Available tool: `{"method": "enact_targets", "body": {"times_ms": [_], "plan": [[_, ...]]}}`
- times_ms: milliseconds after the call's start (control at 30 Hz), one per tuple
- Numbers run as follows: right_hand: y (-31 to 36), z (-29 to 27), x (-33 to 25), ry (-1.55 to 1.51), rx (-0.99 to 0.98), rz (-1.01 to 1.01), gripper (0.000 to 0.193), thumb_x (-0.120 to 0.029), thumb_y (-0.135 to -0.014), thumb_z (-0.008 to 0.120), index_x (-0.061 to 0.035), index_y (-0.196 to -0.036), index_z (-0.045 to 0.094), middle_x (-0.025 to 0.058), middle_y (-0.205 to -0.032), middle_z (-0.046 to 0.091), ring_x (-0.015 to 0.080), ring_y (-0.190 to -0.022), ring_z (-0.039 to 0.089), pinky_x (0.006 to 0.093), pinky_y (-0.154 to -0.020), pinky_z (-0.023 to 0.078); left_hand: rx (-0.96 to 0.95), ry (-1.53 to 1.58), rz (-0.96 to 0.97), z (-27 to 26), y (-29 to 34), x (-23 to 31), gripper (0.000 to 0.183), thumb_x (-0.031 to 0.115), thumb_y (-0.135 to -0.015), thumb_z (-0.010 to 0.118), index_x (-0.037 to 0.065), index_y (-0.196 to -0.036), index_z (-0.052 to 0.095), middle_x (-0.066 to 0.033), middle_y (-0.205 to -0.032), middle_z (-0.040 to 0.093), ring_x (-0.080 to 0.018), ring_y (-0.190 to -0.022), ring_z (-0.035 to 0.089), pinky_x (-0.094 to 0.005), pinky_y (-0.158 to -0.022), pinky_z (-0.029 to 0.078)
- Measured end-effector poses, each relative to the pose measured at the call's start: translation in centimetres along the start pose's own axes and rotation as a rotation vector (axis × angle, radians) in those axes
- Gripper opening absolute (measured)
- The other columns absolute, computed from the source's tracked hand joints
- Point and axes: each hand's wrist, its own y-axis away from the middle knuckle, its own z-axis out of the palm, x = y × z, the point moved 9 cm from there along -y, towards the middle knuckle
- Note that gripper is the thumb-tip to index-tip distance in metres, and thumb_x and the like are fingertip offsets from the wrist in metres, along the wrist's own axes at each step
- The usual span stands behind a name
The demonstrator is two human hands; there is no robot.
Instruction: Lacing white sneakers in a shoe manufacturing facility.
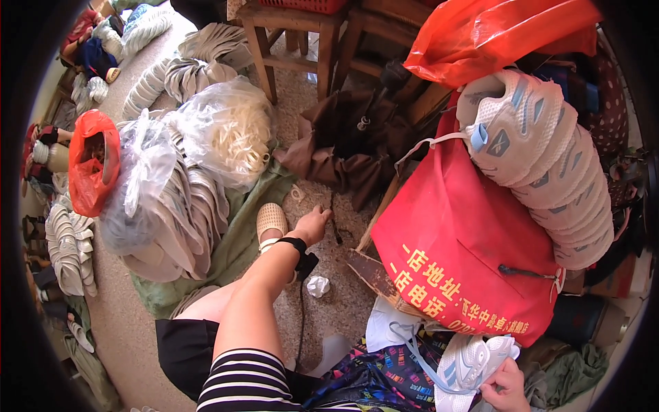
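My left hand [312,225], with a black band at the wrist, reaches down over the floor in the middle. Its fingers are closed, and a thin dark piece shows beside the fingertips; what they hold is too small to make out. At the lower right my right hand [506,388] grips the edge of a white and light-blue shoe upper [461,365]. This upper lies over my lap on a dark patterned cloth [384,378]. A light-blue strip hangs in a loop at the upper's left side.
A red cloth [439,226] drapes over a wooden edge, beside a long stack of shoe uppers [549,172]. Clear bags [237,130] and stacked insole-shaped pieces [182,226] lie on the left. A crumpled white paper [318,286] lies by my foot. Wooden stools [292,14] stand at the back.
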Motion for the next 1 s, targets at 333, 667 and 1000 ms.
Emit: {"method": "enact_targets", "body": {"times_ms": [333, 667, 1000], "plan": [[0.3, 0.3, 0.8, -0.033, -0.010, 0.064, 0.005, -0.002, -0.074, 0.066, -0.0017, -0.078, 0.062, 0.0150, -0.100, 0.056, 0.0251, -0.088, 0.059, 0.0331, -0.076, 0.047, -0.044, -0.395, 0.294, 2.5, -0.8, 3.6, 0.023, 0.009, -0.084, 0.054, 0.010, -0.104, 0.065, -0.0170, -0.119, 0.050, -0.0333, -0.107, 0.057, -0.0421, -0.085, 0.050], [0.1, 0.0, 0.2, -0.061, 0.043, 0.014, 0.006, -0.002, -0.074, 0.067, -0.0021, -0.077, 0.061, 0.0122, -0.091, 0.052, 0.0224, -0.079, 0.054, 0.0313, -0.069, 0.043, -0.123, 0.883, -0.192, 2.2, -1.6, 0.1, 0.013, 0.007, -0.085, 0.063, 0.001, -0.097, 0.065, -0.0053, -0.080, 0.067, -0.0117, -0.068, 0.062, -0.0281, -0.060, 0.051], [-0.5, -0.3, -1.1, -0.056, 0.059, -0.027, 0.009, -0.002, -0.073, 0.068, -0.0030, -0.073, 0.059, 0.0066, -0.079, 0.044, 0.0186, -0.068, 0.046, 0.0301, -0.059, 0.036, 0.149, 0.655, -0.359, 0.2, -1.0, -3.6, 0.017, 0.019, -0.083, 0.073, 0.003, -0.087, 0.070, -0.0048, -0.076, 0.068, -0.0151, -0.071, 0.062, -0.0337, -0.064, 0.049]]}}
